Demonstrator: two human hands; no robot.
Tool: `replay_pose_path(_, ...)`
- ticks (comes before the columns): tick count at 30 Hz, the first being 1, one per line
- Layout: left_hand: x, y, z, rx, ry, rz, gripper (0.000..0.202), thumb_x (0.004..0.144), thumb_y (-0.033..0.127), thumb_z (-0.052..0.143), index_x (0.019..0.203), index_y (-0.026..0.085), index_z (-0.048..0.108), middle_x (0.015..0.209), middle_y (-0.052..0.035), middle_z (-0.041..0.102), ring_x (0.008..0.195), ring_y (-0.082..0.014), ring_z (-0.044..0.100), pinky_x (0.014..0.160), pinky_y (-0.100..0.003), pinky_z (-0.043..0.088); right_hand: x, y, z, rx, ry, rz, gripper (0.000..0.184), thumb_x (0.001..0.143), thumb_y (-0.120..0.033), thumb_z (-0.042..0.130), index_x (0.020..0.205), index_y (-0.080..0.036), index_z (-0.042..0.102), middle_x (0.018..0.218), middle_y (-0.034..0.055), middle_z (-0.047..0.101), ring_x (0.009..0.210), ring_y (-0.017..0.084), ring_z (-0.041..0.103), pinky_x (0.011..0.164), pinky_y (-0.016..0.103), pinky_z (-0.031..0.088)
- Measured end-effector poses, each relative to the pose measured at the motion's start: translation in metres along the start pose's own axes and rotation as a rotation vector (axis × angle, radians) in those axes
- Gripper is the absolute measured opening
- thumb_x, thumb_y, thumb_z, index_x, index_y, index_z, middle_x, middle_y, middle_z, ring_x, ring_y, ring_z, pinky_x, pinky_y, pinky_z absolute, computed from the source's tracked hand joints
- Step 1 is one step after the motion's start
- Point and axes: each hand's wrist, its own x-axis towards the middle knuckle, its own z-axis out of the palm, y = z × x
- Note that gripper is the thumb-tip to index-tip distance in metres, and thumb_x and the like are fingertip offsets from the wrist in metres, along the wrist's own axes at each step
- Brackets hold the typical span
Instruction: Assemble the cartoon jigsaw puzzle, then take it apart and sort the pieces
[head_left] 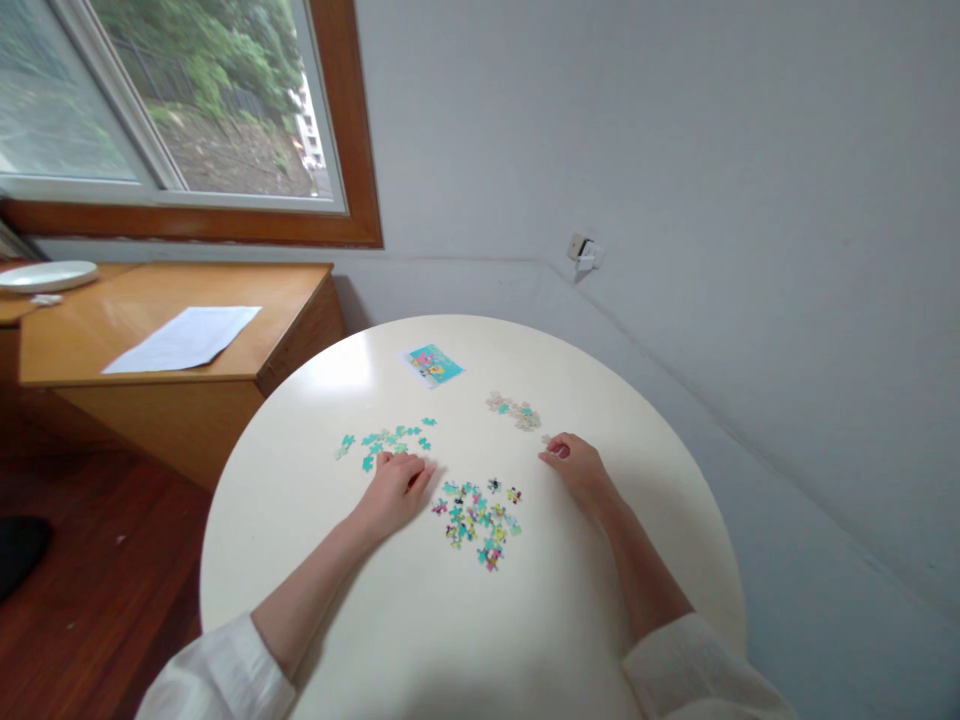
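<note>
My left hand (395, 487) rests on the table beside a loose group of teal puzzle pieces (388, 440). Its fingers are loosely bent, one stretched toward the middle, and I see nothing in them. On the right, my right hand (577, 467) has its thumb and fingers curled together, with a small beige puzzle piece (546, 439) at the fingertips. Between the hands and closer to me lies a pile of multicoloured puzzle pieces (474, 520). Mostly beige pieces (525, 417), with a few teal ones, form another cluster beyond my right hand.
A picture card (433, 366) lies toward the far side of the round white table (465, 640). At the left, a wooden desk (292, 310) holds a paper sheet (187, 338) and a white round dish (49, 275). A wall socket with a plug (585, 250) is behind the table.
</note>
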Motion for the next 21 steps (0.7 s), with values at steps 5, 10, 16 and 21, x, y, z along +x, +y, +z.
replay_pose_path(5,0.000,-0.004,0.002,0.004,-0.007,0.005,0.041,0.090,0.036,0.026,0.055,0.018,0.038,0.058,-0.0007,0.051,0.064,-0.0138,0.045,0.074,-0.033,0.028,-0.003,-0.010,0.003,0.105,-0.039,0.015,0.012,0.065,-0.033,0.057,0.063,-0.021,0.054,0.055,-0.0024,0.059,0.046,0.013,0.053,0.050,0.025,0.041)
replay_pose_path(10,0.000,-0.003,0.001,-0.012,-0.005,0.000,0.041,0.090,0.037,0.026,0.055,0.018,0.038,0.058,-0.0007,0.050,0.063,-0.0138,0.045,0.074,-0.033,0.028,-0.005,-0.015,0.013,0.228,-0.083,0.090,0.022,0.073,-0.042,0.050,0.069,-0.021,0.050,0.049,-0.0049,0.054,0.033,0.009,0.043,0.038,0.022,0.033)
replay_pose_path(16,0.000,-0.003,0.002,-0.038,0.007,0.001,0.040,0.089,0.035,0.029,0.055,0.017,0.038,0.059,-0.0007,0.050,0.062,-0.0136,0.044,0.074,-0.034,0.027,-0.004,-0.018,0.017,0.279,-0.013,0.049,0.029,0.074,-0.048,0.049,0.063,-0.021,0.048,0.039,-0.0092,0.029,0.035,0.008,0.026,0.038,0.022,0.020)
replay_pose_path(21,0.001,-0.003,0.003,-0.037,-0.004,0.007,0.041,0.090,0.034,0.029,0.054,0.017,0.039,0.059,-0.0009,0.051,0.061,-0.0129,0.042,0.073,-0.034,0.027,-0.002,-0.016,0.019,0.390,-0.056,0.046,0.031,0.072,-0.050,0.050,0.066,-0.019,0.049,0.044,-0.0082,0.033,0.039,0.007,0.027,0.040,0.022,0.020)
